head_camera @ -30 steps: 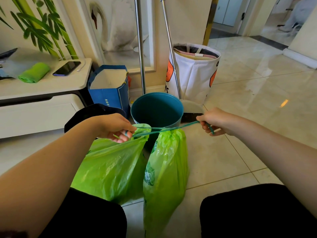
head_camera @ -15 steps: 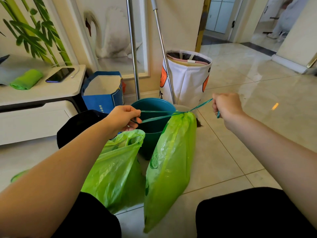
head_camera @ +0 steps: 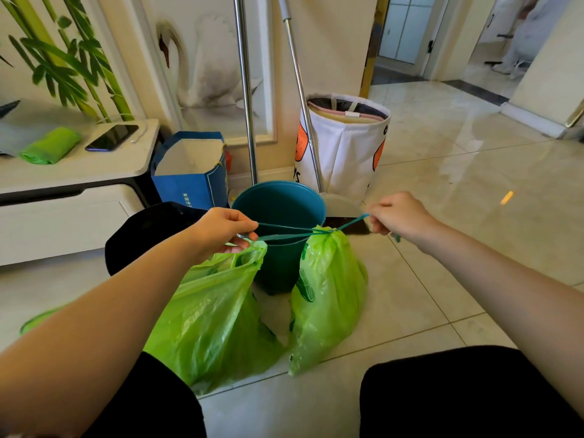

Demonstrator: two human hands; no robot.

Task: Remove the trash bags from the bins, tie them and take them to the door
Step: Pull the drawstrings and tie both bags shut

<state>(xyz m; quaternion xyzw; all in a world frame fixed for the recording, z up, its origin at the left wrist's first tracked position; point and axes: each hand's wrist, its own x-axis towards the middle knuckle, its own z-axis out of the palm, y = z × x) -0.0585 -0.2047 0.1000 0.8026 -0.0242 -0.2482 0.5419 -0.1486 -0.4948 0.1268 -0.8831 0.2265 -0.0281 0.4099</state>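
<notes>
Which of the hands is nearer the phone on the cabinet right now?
Left. The left hand pinches the drawstring just right of the cabinet where the phone lies; the right hand pulls the drawstring's other end beyond the teal bin.

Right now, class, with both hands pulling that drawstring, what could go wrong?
The left hand and right hand pull the thin drawstring taut; it might snap or tear the cinched bag. The other bag hangs open from the left hand and could spill if it slips.
</notes>
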